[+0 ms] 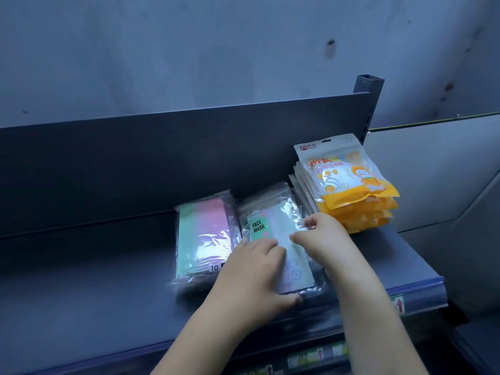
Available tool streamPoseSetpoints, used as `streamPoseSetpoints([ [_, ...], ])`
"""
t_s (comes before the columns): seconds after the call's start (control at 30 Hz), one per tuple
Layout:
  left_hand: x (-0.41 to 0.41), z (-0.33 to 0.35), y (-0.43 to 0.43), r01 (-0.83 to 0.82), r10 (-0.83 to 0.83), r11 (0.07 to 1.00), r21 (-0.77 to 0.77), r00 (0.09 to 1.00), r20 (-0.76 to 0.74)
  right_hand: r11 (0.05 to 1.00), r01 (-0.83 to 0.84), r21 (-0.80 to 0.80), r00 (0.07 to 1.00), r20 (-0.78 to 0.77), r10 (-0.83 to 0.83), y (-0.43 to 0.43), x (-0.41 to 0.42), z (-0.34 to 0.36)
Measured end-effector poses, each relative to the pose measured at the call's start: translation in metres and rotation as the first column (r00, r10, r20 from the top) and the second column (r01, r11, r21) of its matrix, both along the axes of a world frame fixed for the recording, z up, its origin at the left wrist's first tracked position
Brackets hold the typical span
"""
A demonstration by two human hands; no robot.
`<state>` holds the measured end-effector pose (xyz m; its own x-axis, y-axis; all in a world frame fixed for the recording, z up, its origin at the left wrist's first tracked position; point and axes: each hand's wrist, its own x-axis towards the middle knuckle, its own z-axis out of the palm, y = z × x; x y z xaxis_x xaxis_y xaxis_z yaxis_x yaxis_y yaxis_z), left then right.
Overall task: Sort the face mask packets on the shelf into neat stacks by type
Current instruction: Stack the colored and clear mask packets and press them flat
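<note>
The left hand [254, 272] lies palm down on the near half of a clear packet labelled FACE MASK [259, 228], its fingers straight and flat on the plastic and its thumb along the packet's near edge. The right hand [323, 236] rests on the same packet's right side with thumb and forefinger spread and bent; whether it pinches the plastic or only touches it cannot be told. This packet lies flat on the shelf [81, 280], apparently on top of others of its kind, between two other piles. Just beside it on the left sits a pile of clear packets holding pink and green masks [203, 234], marked with a 10 near the front edge. On the right, close to the right hand, stands a taller stack of white and orange packets [351, 185] with cartoon print, its back near the shelf's dark back panel [162, 158]. A slotted upright post [368, 89] rises at the panel's right end, before a grey wall [189, 50]. A label strip [399, 304] with a red arrow runs along the shelf's front edge.
</note>
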<state>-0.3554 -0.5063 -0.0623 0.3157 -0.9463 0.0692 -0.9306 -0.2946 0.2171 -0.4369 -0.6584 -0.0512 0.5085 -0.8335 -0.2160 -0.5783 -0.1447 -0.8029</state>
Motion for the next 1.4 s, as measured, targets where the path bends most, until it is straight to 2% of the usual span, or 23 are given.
streamPoseSetpoints([
  [0.07,-0.003,-0.004,0.002,0.006,-0.006,0.999,0.036,1.000,-0.014,0.998,0.032,0.059,0.997,0.062,-0.036,-0.001,0.000,0.000],
  [0.13,-0.003,-0.005,0.002,0.020,-0.020,1.000,-0.002,1.000,0.001,0.993,0.077,0.092,0.984,0.152,-0.091,-0.004,-0.003,0.001],
  [0.3,-0.005,-0.010,-0.004,0.018,-0.013,0.995,-0.098,0.999,0.053,0.988,0.148,0.038,0.961,0.232,-0.153,-0.009,-0.011,-0.002],
  [0.5,-0.004,-0.024,-0.008,0.010,0.011,0.974,-0.227,0.996,0.088,0.974,0.084,-0.209,0.996,0.001,-0.086,-0.009,-0.018,-0.002],
  [0.7,-0.005,-0.032,-0.012,0.029,0.003,0.968,-0.249,0.992,0.127,0.964,0.044,-0.262,0.988,-0.133,-0.081,-0.008,-0.028,0.003],
  [0.83,-0.004,-0.038,-0.019,0.035,0.022,0.955,-0.296,0.982,0.189,0.982,-0.052,-0.183,0.971,-0.241,0.006,-0.003,-0.029,0.005],
  [0.93,-0.004,-0.043,-0.025,0.052,0.030,0.948,-0.313,0.967,0.252,0.989,-0.058,-0.133,0.970,-0.243,0.024,-0.004,-0.030,0.002],
  [1.03,-0.004,-0.041,-0.026,0.064,0.035,0.943,-0.327,0.957,0.288,0.995,-0.042,-0.091,0.983,-0.182,0.025,-0.006,-0.031,0.000],
  [1.17,-0.002,-0.040,-0.023,0.075,0.002,0.954,-0.291,0.966,0.257,0.997,-0.039,-0.064,0.989,-0.143,0.030,-0.008,-0.033,-0.003],
  [1.27,-0.001,-0.036,-0.014,0.051,-0.009,0.976,-0.214,0.981,0.195,0.993,-0.035,-0.114,0.985,-0.174,0.015,-0.004,-0.033,-0.002],
  [1.4,0.004,-0.026,0.000,-0.014,0.069,0.952,-0.305,0.983,0.168,0.966,-0.059,-0.253,0.951,-0.309,-0.023,0.012,-0.035,0.011],
])
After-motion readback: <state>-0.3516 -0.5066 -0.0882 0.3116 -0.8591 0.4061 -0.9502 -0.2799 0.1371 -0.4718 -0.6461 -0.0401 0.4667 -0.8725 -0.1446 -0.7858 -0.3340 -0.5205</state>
